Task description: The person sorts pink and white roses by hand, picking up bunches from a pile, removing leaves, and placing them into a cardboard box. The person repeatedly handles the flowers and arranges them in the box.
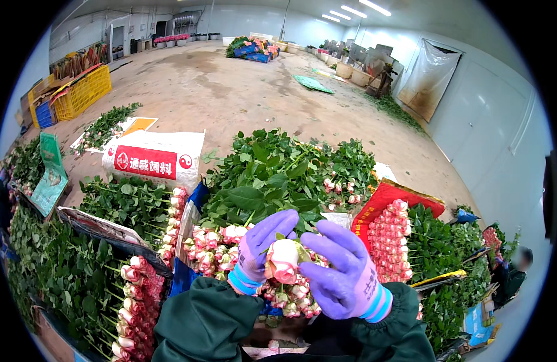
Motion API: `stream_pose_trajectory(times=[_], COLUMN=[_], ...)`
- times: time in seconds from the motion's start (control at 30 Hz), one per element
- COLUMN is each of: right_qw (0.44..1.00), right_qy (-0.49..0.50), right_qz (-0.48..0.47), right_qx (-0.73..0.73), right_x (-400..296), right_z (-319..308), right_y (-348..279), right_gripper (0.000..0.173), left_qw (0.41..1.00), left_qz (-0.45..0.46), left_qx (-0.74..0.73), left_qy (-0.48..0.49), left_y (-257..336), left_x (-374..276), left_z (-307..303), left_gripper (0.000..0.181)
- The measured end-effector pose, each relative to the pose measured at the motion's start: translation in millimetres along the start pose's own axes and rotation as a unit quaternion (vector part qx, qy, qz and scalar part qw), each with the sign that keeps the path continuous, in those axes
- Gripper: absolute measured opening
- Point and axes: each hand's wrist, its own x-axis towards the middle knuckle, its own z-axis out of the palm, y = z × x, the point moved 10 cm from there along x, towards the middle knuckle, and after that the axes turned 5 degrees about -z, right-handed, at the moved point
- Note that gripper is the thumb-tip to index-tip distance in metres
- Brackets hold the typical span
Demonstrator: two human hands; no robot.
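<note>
Both hands wear purple-coated work gloves with blue cuffs. A white rose with pink petal edges (284,261) points its bloom towards me in the middle. Behind the bloom, my left hand (264,244) is closed around the rose's stem, which is mostly hidden. My right hand (339,269) has its fingers spread and curved at the right side of the bloom; whether a fingertip touches a petal cannot be told. Below and behind the hands lies a heap of pink-and-white roses (210,249), with green rose foliage (269,176) stretching away from me.
Stacked rows of roses lie at left (135,303) and right (389,240), the latter by a red sheet (366,217). A white printed sack (154,156) stands at front left. Yellow crates (86,92) are farther off. Another person (511,276) is at far right.
</note>
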Motion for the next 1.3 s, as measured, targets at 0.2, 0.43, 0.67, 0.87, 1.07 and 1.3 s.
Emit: stream_pose_trajectory(times=[0.2,0.43,0.67,0.87,1.07,1.3], right_qw=[0.999,0.998,0.999,0.999,0.996,0.995], right_qy=[0.029,0.049,0.045,0.031,0.035,0.051], right_qz=[0.018,0.03,0.011,0.016,0.028,-0.013], right_qx=[-0.012,-0.023,-0.025,-0.041,-0.08,-0.08], right_x=[0.5,5.9,2.6,4.3,12.3,8.8], right_z=[-1.4,-4.5,-2.4,-7.5,-11.5,-11.9], right_y=[2.8,7.5,3.4,-0.1,-2.0,-6.0], right_gripper=[0.034,0.042,0.04,0.023,0.027,0.036], left_qw=[1.0,0.998,0.99,0.997,0.982,0.978], left_qz=[-0.006,0.049,0.121,0.043,0.151,0.17], left_qx=[-0.016,0.012,0.059,-0.006,0.099,0.106], left_qy=[-0.016,-0.038,-0.047,-0.058,-0.06,-0.062], left_y=[-10.3,1.0,11.4,2.4,17.7,18.6], left_x=[-2.3,-0.7,-0.7,0.7,-2.0,-3.2], left_z=[3.5,5.7,8.1,8.3,12.5,12.0], left_gripper=[0.044,0.054,0.055,0.05,0.051,0.051])
